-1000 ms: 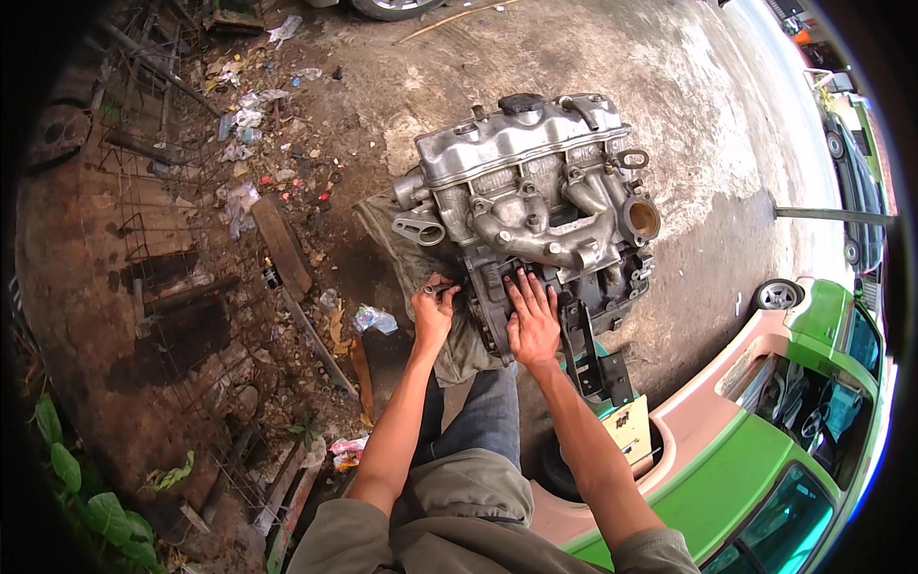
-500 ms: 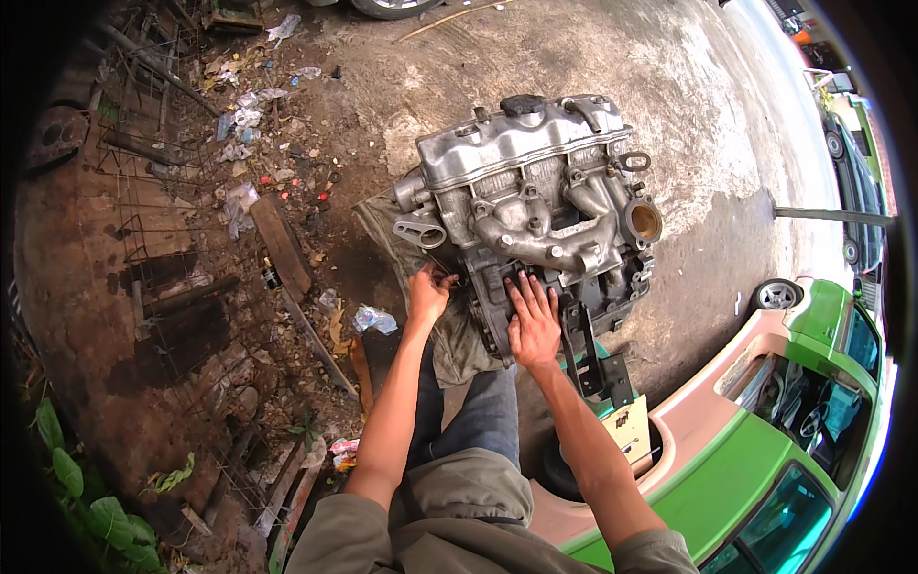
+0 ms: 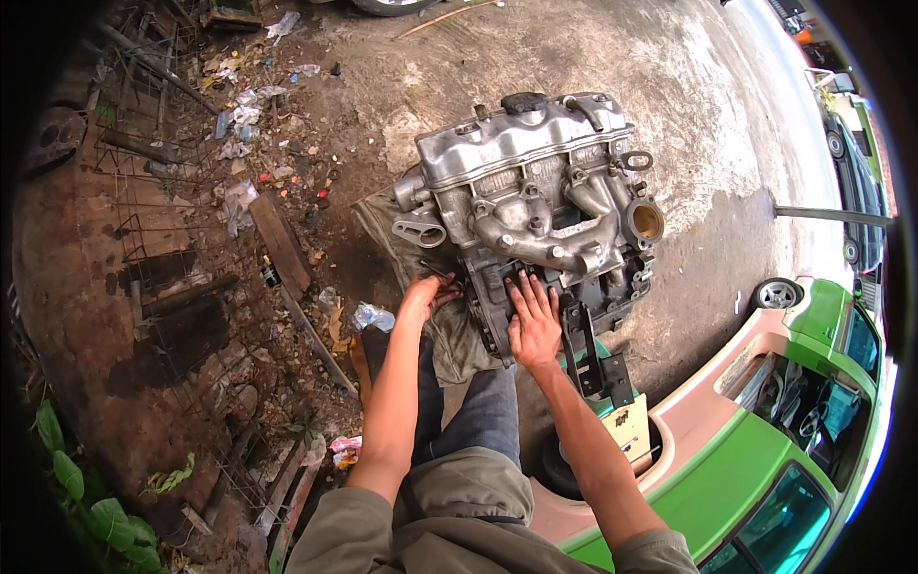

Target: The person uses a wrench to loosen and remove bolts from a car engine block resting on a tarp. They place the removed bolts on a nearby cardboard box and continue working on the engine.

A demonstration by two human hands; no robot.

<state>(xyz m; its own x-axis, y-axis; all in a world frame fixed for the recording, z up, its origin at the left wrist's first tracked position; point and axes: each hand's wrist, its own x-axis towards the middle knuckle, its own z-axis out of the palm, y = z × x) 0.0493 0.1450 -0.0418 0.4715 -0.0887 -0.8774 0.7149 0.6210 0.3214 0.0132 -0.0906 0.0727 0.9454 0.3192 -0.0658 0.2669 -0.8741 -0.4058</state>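
Note:
A grey metal car engine (image 3: 526, 220) stands before me, its ribbed silver cover on top and a curved manifold on the near side. My right hand (image 3: 534, 320) lies flat on the dark lower block, fingers stretched and apart, smudged with grease. At the engine's lower left side, my left hand (image 3: 427, 295) is bent with its fingers closed around a thin, dark, rod-like piece, too small to name. Just above that hand, a flat metal bracket (image 3: 419, 231) sticks out from the engine. A dirty cloth (image 3: 459, 349) hangs below the engine's near left corner.
Black metal brackets (image 3: 598, 368) stand right of my right hand. A green and pink vehicle (image 3: 746, 450) fills the lower right. Rubbish, wooden planks (image 3: 280, 247) and rusty wire mesh (image 3: 153, 220) cover the ground at left. A metal pole (image 3: 832, 216) crosses at far right.
My left hand has turned and shifted slightly left and down, its fingers now pointing more to the right. The right hand and the engine have stayed in place.

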